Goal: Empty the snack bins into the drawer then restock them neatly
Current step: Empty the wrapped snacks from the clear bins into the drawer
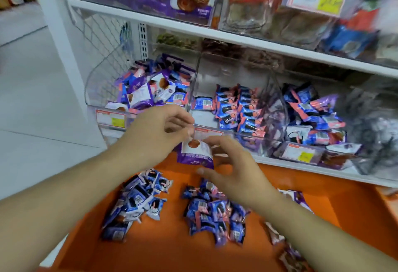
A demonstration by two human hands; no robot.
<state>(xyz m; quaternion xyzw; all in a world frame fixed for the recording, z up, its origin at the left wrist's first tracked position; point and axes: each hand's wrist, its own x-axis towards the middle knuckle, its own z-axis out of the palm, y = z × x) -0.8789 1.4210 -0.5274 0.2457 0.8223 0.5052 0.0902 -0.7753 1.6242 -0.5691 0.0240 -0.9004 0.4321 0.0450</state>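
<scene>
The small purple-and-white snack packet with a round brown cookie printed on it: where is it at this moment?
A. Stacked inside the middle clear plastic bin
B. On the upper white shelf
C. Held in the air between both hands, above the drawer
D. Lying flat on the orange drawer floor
C: the small purple-and-white snack packet hangs between the left hand and right hand, above the orange drawer and in front of the clear plastic bins.

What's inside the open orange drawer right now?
The orange drawer holds loose piles of small blue and purple snack packets, one left, one centre, a few far right. The forearms hide part of the floor and right-hand packets.
</scene>
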